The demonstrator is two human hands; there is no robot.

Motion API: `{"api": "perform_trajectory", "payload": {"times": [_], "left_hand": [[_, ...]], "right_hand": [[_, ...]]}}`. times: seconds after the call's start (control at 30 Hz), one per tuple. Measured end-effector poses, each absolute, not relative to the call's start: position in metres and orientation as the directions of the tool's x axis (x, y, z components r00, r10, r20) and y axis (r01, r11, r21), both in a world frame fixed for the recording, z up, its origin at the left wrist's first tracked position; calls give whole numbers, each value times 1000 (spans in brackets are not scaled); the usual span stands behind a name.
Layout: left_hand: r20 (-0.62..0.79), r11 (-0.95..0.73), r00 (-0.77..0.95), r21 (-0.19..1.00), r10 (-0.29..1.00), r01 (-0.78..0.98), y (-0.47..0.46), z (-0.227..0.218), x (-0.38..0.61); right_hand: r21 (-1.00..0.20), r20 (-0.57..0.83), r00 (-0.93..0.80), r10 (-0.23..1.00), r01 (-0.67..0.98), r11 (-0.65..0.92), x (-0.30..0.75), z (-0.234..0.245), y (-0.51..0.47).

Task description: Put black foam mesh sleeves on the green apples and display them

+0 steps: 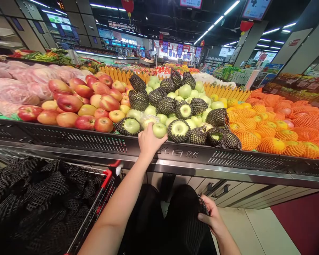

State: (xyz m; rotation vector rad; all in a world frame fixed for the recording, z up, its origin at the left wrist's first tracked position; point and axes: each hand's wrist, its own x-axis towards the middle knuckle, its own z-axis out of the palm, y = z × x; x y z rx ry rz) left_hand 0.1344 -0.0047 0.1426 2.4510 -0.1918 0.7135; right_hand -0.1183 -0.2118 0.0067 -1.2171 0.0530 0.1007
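My left hand (pixel 149 141) reaches up onto the front edge of the fruit stand and is closed around a bare green apple (pixel 160 130). Around it lie more green apples (pixel 184 91), several wrapped in black foam nets (pixel 178 130). My right hand (pixel 211 216) hangs low by my hip, fingers closed on a black foam net (pixel 195 226).
The stand's dark metal front rail (pixel 101 141) runs across the view. Red apples (pixel 69 103) are piled at left, oranges in orange nets (pixel 276 131) at right. A shopping cart (pixel 106 180) at lower left holds a heap of black foam nets (pixel 34 202). Store aisles lie beyond.
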Motion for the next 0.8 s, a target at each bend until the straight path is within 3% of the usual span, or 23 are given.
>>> {"api": "perform_trajectory", "payload": {"times": [0.1, 0.2, 0.37, 0.53, 0.6, 0.7, 0.8], "left_hand": [[748, -768, 658, 473, 90, -432, 2, 125, 127], [889, -724, 448, 370, 94, -582, 9, 113, 112], [921, -467, 390, 344, -2, -815, 13, 108, 77], [922, -256, 381, 354, -64, -900, 5, 104, 55], [915, -148, 399, 387, -58, -910, 0, 100, 48], [870, 46, 488, 491, -62, -870, -9, 94, 31], [640, 326, 730, 761, -239, -560, -19, 85, 8]], "right_hand": [[-958, -91, 994, 55, -103, 267, -116, 6, -213], [-993, -31, 999, 44, -36, 110, -111, 7, -214], [-989, 1, 1000, 18, 3, -145, -103, 2, -210], [-966, 85, 995, -44, 72, -249, -101, -9, -202], [-954, 152, 988, -28, 139, -266, -102, -9, -197], [-948, 190, 977, 93, 207, -243, -104, -1, -188], [-964, 165, 965, 203, 201, -174, -110, 11, -181]]}}
